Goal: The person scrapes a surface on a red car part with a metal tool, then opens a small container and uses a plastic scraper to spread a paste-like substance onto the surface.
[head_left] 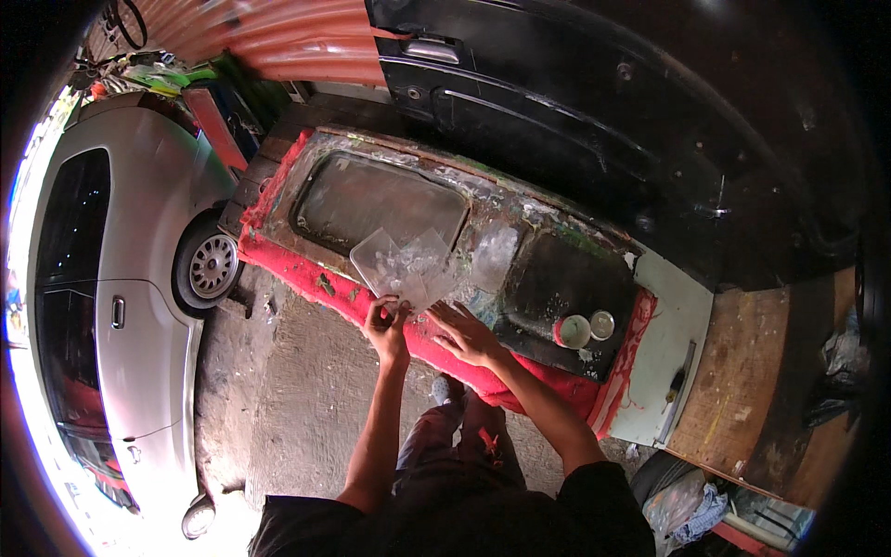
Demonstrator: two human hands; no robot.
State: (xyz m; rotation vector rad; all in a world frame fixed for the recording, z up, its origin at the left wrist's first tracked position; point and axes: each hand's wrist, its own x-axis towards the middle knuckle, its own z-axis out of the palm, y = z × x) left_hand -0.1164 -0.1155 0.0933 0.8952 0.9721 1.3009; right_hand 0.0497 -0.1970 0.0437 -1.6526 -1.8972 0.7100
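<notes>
My left hand (386,330) is closed on the near edge of several thin translucent plastic sheets (390,264), fanned out and smeared whitish. They are over the front part of a worn vehicle door panel (278,210) with a dark, rounded window-like recess. My right hand (468,336) is just right of the sheets, its fingers stretched out and apart, with nothing seen in it. Whether its fingertips touch the sheets, I cannot tell. Farther right on the panel, a small open tin (574,331) stands beside a round lid (601,325). A whitish translucent patch (495,252) shows between the recesses.
Red cloth (501,382) pads the panel's front edge. A large black vehicle door (557,93) stands behind. A silver car (153,260) is at the left. A screwdriver-like tool (675,385) lies on a pale board at the right, beside a wooden surface (729,390).
</notes>
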